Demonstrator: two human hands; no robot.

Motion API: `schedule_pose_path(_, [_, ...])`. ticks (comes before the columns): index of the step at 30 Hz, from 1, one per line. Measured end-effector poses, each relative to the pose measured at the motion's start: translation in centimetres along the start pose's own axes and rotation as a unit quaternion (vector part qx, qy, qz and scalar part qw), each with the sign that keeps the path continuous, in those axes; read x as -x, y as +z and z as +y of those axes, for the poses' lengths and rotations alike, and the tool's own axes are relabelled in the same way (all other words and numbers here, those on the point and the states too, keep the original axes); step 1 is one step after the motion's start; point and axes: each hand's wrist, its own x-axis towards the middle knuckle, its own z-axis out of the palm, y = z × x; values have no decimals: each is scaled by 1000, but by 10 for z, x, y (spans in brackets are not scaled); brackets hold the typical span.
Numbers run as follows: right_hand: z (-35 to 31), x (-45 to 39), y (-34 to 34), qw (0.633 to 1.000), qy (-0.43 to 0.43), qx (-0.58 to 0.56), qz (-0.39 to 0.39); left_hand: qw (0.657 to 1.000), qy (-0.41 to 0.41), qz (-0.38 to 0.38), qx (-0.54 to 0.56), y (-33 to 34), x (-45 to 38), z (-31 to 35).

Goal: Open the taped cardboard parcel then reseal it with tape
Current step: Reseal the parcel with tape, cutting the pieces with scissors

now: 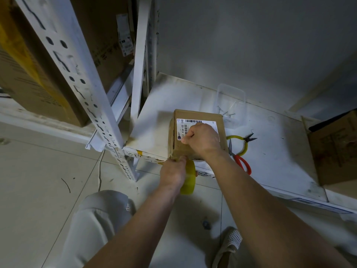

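the parcel (195,136) stands in the middle of the frame, at the near edge of a white shelf (270,161). the right hand (202,140) rests on its top, fingers curled, pressing down and holding nothing that i can see. the left hand (173,175) grips the yellow tape roll (188,177) at the lower front edge of the parcel.

risks, as i judge: the tape can wrinkle or stick crooked if the roll is pulled at an angle, and the parcel can slide off the edge if the pressing hand lifts.

the label (190,127) shows a barcode and "02 f04-00 048"; the smaller print is unreadable.
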Motion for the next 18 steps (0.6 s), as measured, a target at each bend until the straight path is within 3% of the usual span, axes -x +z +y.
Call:
schedule_pose_path(13, [-5, 1, 3, 994, -12, 109, 30, 1000, -24, -1, 4, 0, -6, -4])
schedule_pose_path(18, [-2, 6, 4, 998, 11, 56, 27, 999, -17, -21, 33, -4, -3, -3])
